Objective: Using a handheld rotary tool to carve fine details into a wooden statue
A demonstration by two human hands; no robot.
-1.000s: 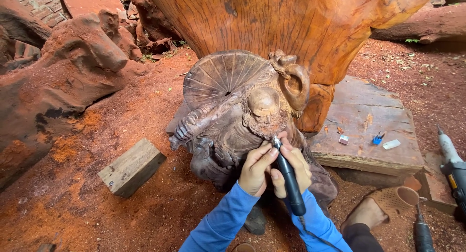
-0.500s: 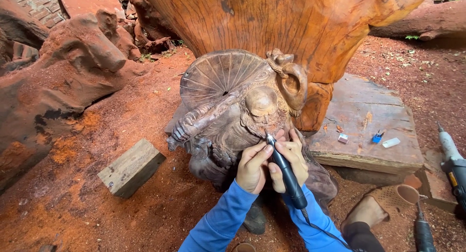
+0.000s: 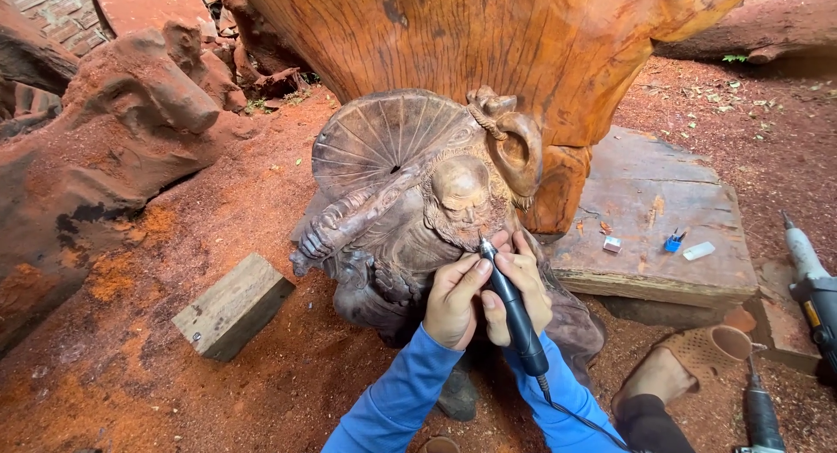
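Note:
A carved wooden figure (image 3: 410,200) with a round fan-like hat and a bearded face stands on the red ground. Both my hands hold a slim black rotary carving tool (image 3: 510,305), its tip touching the beard just below the face. My left hand (image 3: 455,298) pinches the tool from the left. My right hand (image 3: 523,283) wraps it from the right. A black cord runs from the tool's rear down past my blue sleeve.
A huge orange tree trunk (image 3: 523,52) rises behind the figure. A wooden block (image 3: 231,305) lies at the left. A flat slab (image 3: 663,217) at the right carries small bits. Two power tools (image 3: 811,287) lie at the right edge beside my sandalled foot (image 3: 680,366).
The view has shifted slightly. My hands and the tool have stayed at the figure's beard, with the tip moving a little along it.

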